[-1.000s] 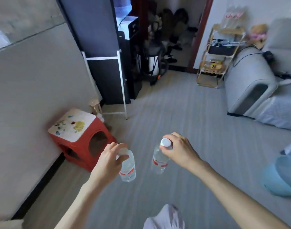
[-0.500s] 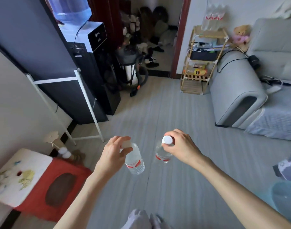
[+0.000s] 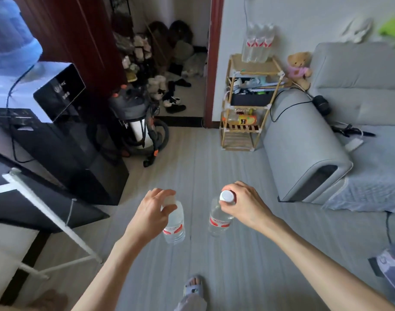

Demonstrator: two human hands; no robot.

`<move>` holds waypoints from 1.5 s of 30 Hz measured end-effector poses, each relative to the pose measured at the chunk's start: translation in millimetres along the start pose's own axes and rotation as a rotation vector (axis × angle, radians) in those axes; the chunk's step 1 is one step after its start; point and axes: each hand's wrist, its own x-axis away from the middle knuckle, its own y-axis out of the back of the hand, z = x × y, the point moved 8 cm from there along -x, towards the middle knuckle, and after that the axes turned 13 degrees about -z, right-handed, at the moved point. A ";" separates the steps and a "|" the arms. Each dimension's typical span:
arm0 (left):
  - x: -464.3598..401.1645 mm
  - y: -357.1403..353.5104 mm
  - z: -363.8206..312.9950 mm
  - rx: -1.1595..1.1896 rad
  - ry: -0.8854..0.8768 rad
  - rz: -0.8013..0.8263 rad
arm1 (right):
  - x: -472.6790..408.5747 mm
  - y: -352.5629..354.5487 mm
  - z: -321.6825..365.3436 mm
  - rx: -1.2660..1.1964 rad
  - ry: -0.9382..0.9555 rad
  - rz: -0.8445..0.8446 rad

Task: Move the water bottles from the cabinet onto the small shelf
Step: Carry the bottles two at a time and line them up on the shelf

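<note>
I carry two clear water bottles with red labels, hanging by their tops above the grey floor. My left hand (image 3: 152, 212) grips the cap end of the left bottle (image 3: 175, 225). My right hand (image 3: 243, 204) pinches the white cap of the right bottle (image 3: 219, 219). The small bamboo shelf (image 3: 272, 68) stands ahead by the wall, beside the sofa arm. Several more water bottles (image 3: 258, 43) stand together on its top level. The cabinet is out of sight.
A grey sofa (image 3: 304, 140) fills the right side. A black water dispenser (image 3: 57, 135) and a white metal rack (image 3: 48, 214) stand at left. A vacuum cleaner (image 3: 140, 124) sits near the doorway. My foot in a sandal (image 3: 193, 286) shows below.
My view has swung right and moved forward: the red stool has left the frame and the shelf and sofa are closer. Both hands keep the same hold on their bottles.
</note>
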 end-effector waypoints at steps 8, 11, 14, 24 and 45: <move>-189.1 -72.4 -41.7 0.031 -0.085 0.070 | -175.0 28.8 -64.9 -0.029 -0.102 -0.111; -253.0 -110.9 -56.9 0.042 -0.084 0.109 | -239.9 37.0 -93.5 -0.041 -0.116 -0.139; -318.1 -155.9 -75.0 0.044 -0.089 0.145 | -307.4 49.2 -128.2 -0.060 -0.121 -0.133; -530.9 -248.0 -165.6 0.091 -0.042 0.082 | -538.1 133.6 -206.0 -0.005 0.004 -0.177; -937.9 -393.9 -297.9 0.230 -0.179 -0.009 | -949.7 218.9 -329.8 -0.049 0.000 -0.297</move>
